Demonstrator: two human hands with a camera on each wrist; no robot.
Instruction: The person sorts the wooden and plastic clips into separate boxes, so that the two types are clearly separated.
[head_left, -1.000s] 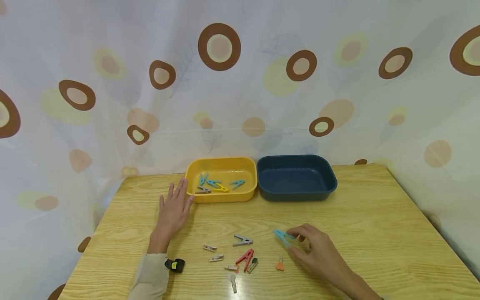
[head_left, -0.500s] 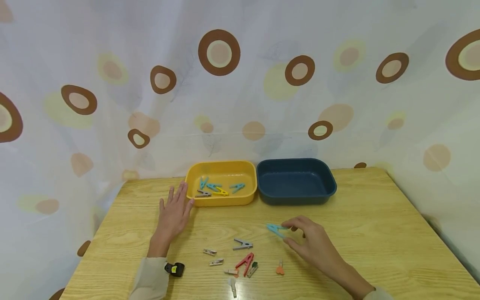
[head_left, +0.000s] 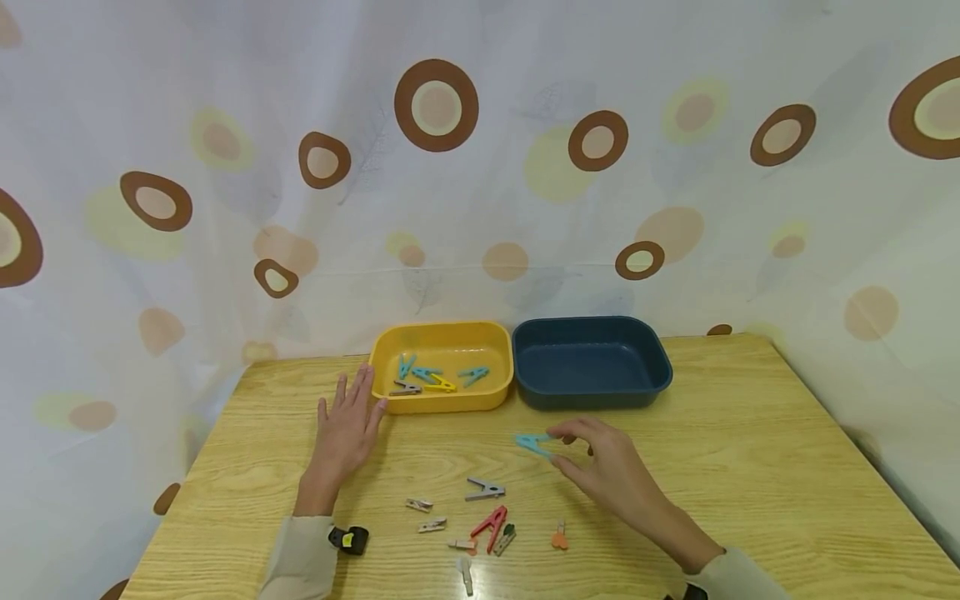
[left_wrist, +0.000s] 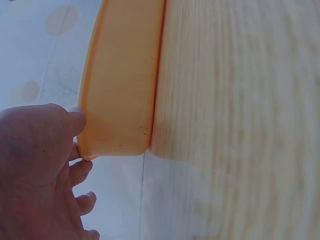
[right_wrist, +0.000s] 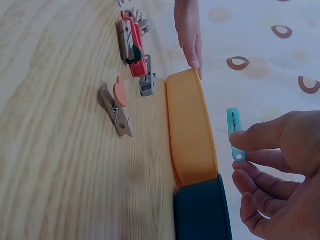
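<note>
A light-blue clothespin (head_left: 531, 443) is pinched between the thumb and fingers of my right hand (head_left: 611, 475), in front of the two bins. In the right wrist view the clothespin (right_wrist: 234, 122) appears edge-on under the thumb. My left hand (head_left: 345, 437) rests at the left end of the yellow bin (head_left: 450, 403), fingers straight, its thumb touching the rim near the front corner. Inside that bin lie several clothespins: light-blue ones (head_left: 474, 376), a yellow one (head_left: 440, 383) and a grey one (head_left: 406, 388).
Right of the yellow bin, and against it, stands a dark-blue bin (head_left: 592, 401). Scattered on the wooden table (head_left: 787, 475) are a grey clothespin (head_left: 486, 489), a red one (head_left: 491, 527), one with an orange heart (head_left: 559, 537) and several small ones (head_left: 432, 524). A patterned cloth hangs behind.
My right hand has carried the light-blue clothespin up and left across the table toward the bins. The left hand has stayed at the yellow bin.
</note>
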